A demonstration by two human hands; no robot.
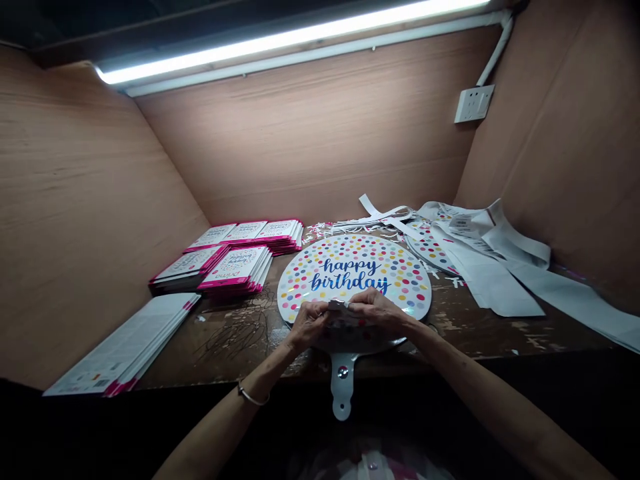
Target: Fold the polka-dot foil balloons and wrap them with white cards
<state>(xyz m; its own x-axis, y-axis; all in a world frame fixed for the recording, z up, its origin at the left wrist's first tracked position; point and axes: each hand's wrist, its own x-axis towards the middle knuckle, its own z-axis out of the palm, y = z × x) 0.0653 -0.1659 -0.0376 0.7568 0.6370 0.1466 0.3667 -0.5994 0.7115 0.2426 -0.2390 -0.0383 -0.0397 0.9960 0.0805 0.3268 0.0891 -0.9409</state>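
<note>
"Two hands at work, left (311,321) and right (373,308); what have they got?"

"A silvery edge of the round foil balloon (350,250), as far as I can judge; the fingertips of both hands pinch it, close together, over the middle of the table's near edge."

"And that tab (343,387)?"

"It hangs past the near edge; I can't tell whether it belongs to the same balloon or to one beneath."

"So how far along is it all?"

"Partway, I'd say; the printed face lies broad and mostly flat, 'happy birthday' in view; only the part nearest the person looks bent or lifted."

"Anything further on?"

"Five piles of printed packets (235,267), pink-edged and neatly squared, sit towards the far left corner; they look made up, though I can't see inside; long cards (125,343) lie fanned by the near left corner, and whether they are filled I can't tell."

"And the right?"

"More dotted foil (431,247) lies near the far right corner, partly under white strips (480,267); that portion looks unhandled as yet; one strip trails over the right edge."
</note>
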